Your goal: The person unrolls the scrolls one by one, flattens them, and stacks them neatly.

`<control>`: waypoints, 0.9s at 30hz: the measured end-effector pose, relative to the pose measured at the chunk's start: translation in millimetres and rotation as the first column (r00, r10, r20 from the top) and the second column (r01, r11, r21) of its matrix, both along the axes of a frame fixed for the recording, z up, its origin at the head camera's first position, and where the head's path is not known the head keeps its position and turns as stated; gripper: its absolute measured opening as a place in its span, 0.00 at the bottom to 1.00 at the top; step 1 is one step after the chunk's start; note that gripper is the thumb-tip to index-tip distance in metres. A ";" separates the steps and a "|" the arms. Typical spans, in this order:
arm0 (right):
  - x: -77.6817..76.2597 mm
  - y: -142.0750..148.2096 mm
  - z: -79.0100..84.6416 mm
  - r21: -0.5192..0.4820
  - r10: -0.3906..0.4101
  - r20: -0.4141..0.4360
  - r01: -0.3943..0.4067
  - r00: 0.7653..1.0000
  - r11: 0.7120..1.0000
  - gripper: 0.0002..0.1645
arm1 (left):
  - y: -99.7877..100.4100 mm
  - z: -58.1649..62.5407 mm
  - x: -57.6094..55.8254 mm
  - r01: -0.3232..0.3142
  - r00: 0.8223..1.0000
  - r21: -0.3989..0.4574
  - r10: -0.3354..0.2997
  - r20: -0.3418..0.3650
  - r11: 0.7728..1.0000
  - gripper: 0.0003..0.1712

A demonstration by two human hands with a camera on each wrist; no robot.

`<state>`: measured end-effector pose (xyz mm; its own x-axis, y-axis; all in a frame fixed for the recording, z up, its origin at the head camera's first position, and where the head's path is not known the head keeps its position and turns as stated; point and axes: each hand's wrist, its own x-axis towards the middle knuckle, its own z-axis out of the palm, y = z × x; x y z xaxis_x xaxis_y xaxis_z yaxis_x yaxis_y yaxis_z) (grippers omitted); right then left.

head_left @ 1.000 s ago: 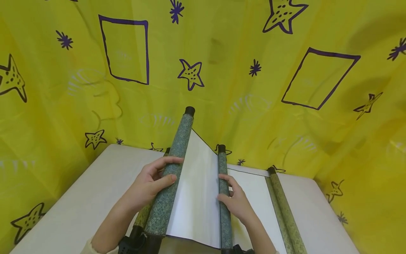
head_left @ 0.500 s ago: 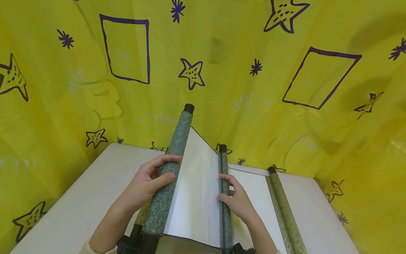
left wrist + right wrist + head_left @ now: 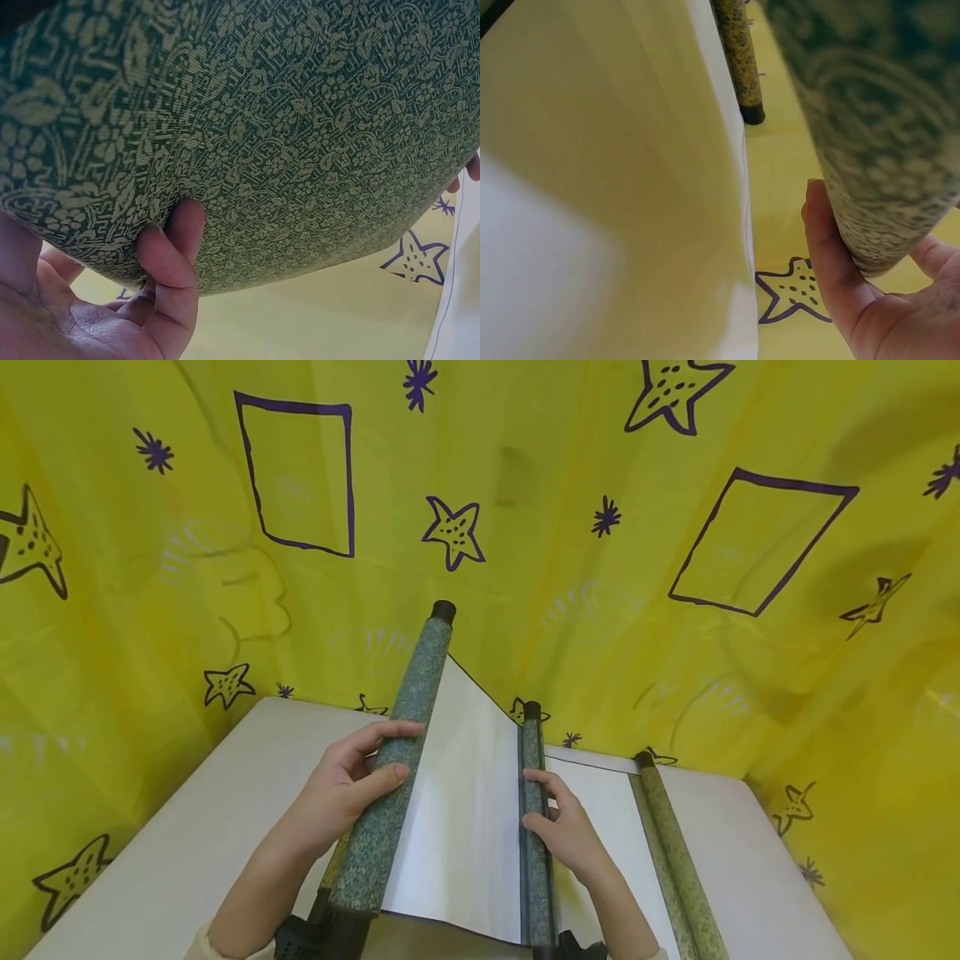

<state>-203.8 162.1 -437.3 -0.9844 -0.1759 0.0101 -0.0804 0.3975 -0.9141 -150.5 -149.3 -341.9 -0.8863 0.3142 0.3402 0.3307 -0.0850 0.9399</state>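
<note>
A hanging scroll is spread partway between my hands, its white paper (image 3: 465,802) stretched from roll to roll. My left hand (image 3: 348,785) grips the thick blue-green patterned roll (image 3: 423,685), whose black-knobbed far end tilts up off the table. The thinner roll (image 3: 534,747) of the same cloth sits lower, held between thumb and fingers of my right hand (image 3: 566,831). In the left wrist view, curled fingers (image 3: 174,259) press the leafy cloth backing (image 3: 307,150). The right wrist view shows the right hand's fingers (image 3: 829,262) around the roll's underside (image 3: 885,150).
Under it, a second scroll lies unrolled on the white table (image 3: 202,827). Its white sheet (image 3: 607,810) ends at an olive roll (image 3: 678,852) on the right; another olive roll (image 3: 335,864) is mostly hidden under my left hand. A yellow curtain (image 3: 525,585) with purple drawings borders the table.
My left hand has moved slightly left with the thick roll, and my right hand slightly right with the thin one. A little more white paper shows between them.
</note>
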 end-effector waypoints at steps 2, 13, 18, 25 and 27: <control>-0.5 1.2 0.0 -0.003 0.005 0.004 -0.005 1.000 1.000 0.35 | -0.6 0.4 0.4 -0.004 1.000 0.000 0.004 0.004 1.000 0.25; -3.1 5.5 -1.9 -0.032 0.037 0.039 -0.036 0.999 0.999 0.37 | -4.0 -1.2 -0.9 -0.012 1.000 -0.002 0.012 -0.006 1.000 0.25; -4.3 9.9 -4.3 -0.006 0.035 0.052 -0.035 0.998 0.999 0.39 | -7.8 -3.2 -2.2 -0.027 1.000 -0.018 0.027 -0.011 0.999 0.25; -3.2 26.5 5.2 0.060 0.036 0.051 -0.039 0.998 0.997 0.38 | -11.2 -8.0 -4.6 -0.018 1.000 -0.030 0.019 0.016 0.999 0.23; -3.5 32.7 10.4 0.069 0.046 0.051 -0.049 0.998 0.996 0.37 | -11.8 -9.8 -6.9 -0.033 0.999 -0.055 0.034 0.009 0.998 0.21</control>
<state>-207.3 194.7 -426.9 -0.9739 -0.2209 -0.0521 -0.0564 0.4578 -0.8873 -157.3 -161.1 -351.6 -0.8997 0.3022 0.3149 0.3235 -0.0223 0.9459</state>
